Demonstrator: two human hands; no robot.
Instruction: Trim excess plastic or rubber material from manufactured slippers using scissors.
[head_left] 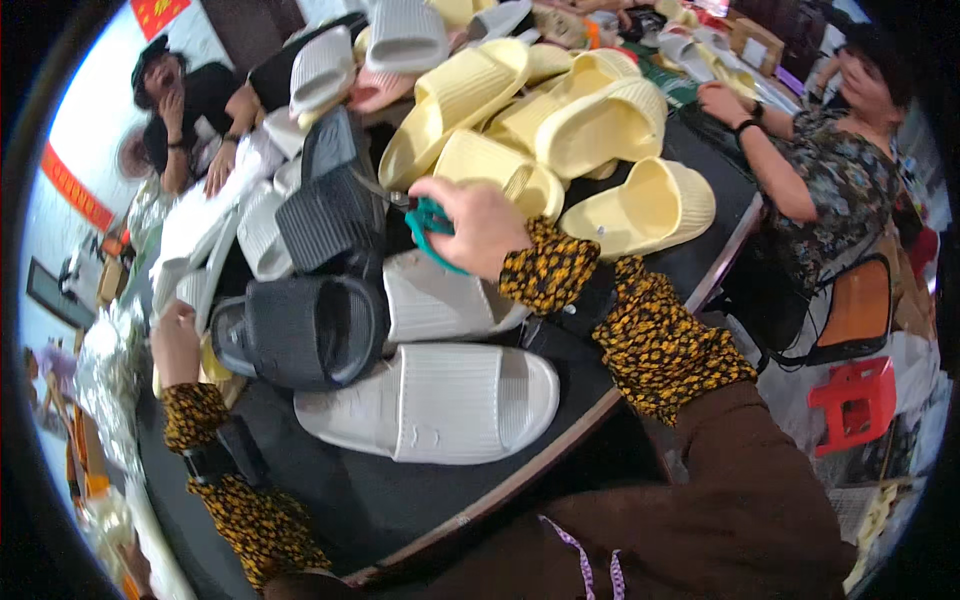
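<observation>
My right hand (478, 228) is closed on a pair of scissors (428, 232) with green handles, held over the slippers near the middle of the table. The blades point left, toward an upended black slide slipper (325, 215). My left hand (177, 345) is at the left side, fingers curled, next to a white slipper (187, 270) and a pale yellow one (222, 368). What its fingers hold is hidden. Between my hands lies a black slipper (300, 325). Nearer me is a white slipper (440, 402) on its side, with another light grey-white slipper (437, 297) behind it.
Several pale yellow slippers (600, 120) are heaped beyond my right hand, with more white ones (405, 40) behind. One person (190, 115) sits across at far left, another (825, 165) at right. A red stool (853, 403) stands right of the dark table (580, 375). Clear plastic wrapping (110, 385) lines the left.
</observation>
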